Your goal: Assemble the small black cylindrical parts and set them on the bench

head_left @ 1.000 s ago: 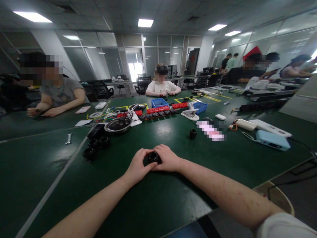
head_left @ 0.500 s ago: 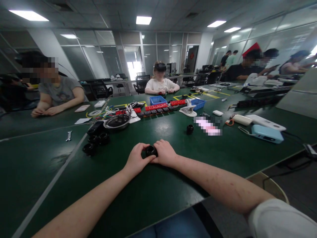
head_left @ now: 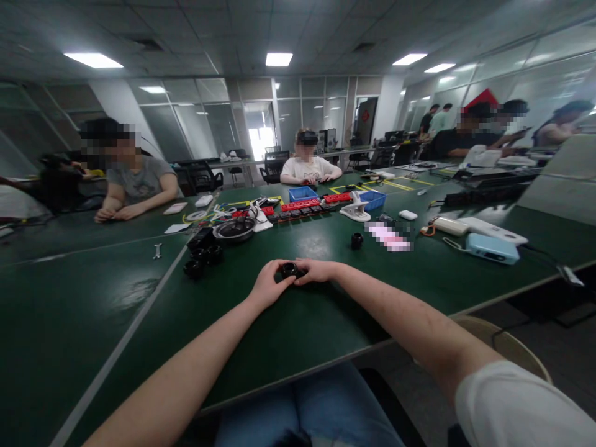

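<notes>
Between my two hands, on the green tabletop (head_left: 321, 329), is a short black round part (head_left: 289, 269) with a hole facing up; its exact kind is unclear. My left hand (head_left: 270, 284) curls its thumb and fingers around the left side of it. From the right, my right hand (head_left: 317, 270) closes on the same part, its fingertips partly hidden. A similar black part (head_left: 357, 241) stands alone farther off to the right. Several more like it (head_left: 193, 268) sit in a cluster to the left.
Beyond my hands lie a black round dish (head_left: 234, 228), a row of red-and-black blocks (head_left: 300, 206), a white clip stand (head_left: 356, 208) and a blue bin (head_left: 302, 194). A wrench (head_left: 158, 251) is at left, a light-blue device (head_left: 492, 248) at right. Co-workers sit around the table.
My right hand has gone from arching over the part's right side to a flatter grip. My left hand stays on the part. The head view has shifted, so the surroundings sit differently.
</notes>
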The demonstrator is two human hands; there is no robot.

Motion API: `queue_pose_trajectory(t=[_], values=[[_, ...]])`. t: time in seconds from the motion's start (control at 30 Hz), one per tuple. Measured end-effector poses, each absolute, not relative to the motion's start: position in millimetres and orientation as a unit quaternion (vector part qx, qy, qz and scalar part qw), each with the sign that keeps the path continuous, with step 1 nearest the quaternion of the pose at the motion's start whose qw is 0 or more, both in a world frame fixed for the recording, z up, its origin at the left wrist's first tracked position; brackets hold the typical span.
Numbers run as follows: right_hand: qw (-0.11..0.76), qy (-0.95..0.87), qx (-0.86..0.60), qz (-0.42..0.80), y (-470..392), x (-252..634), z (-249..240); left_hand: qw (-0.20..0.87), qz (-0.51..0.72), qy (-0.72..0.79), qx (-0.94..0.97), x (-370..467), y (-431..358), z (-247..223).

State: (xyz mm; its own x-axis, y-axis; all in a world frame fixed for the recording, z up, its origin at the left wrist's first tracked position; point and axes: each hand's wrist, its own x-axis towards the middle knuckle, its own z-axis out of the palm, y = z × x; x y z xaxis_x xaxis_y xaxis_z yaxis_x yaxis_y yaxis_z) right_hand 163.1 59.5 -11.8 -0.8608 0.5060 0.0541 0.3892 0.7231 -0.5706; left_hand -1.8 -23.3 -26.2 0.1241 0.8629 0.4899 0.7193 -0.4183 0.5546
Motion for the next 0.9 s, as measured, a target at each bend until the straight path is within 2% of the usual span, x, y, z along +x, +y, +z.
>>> queue_pose_trajectory(t=[0.2,0.4,0.5,0.7,0.9], values=[[0.131,-0.901,-0.319,0.263,50.3,151.5,-17.4,0.078,0.409,0.565,0.712,-5.0,-17.2,-32.3],[0.189,-0.851,-0.462,0.165,29.9,118.8,-28.5,0.048,0.426,0.623,0.654,-5.5,-15.0,-37.6],[0.2,-0.859,-0.444,0.158,24.4,120.1,-27.3,0.052,0.42,0.621,0.66,-8.5,-21.4,-35.8],[0.161,-0.892,-0.368,0.209,27.6,143.3,-19.4,0.093,0.399,0.599,0.688,-19.1,-31.9,-29.2],[0.192,-0.866,-0.433,0.162,15.2,131.6,-24.1,0.088,0.407,0.628,0.657,-17.7,-32.4,-32.3]])
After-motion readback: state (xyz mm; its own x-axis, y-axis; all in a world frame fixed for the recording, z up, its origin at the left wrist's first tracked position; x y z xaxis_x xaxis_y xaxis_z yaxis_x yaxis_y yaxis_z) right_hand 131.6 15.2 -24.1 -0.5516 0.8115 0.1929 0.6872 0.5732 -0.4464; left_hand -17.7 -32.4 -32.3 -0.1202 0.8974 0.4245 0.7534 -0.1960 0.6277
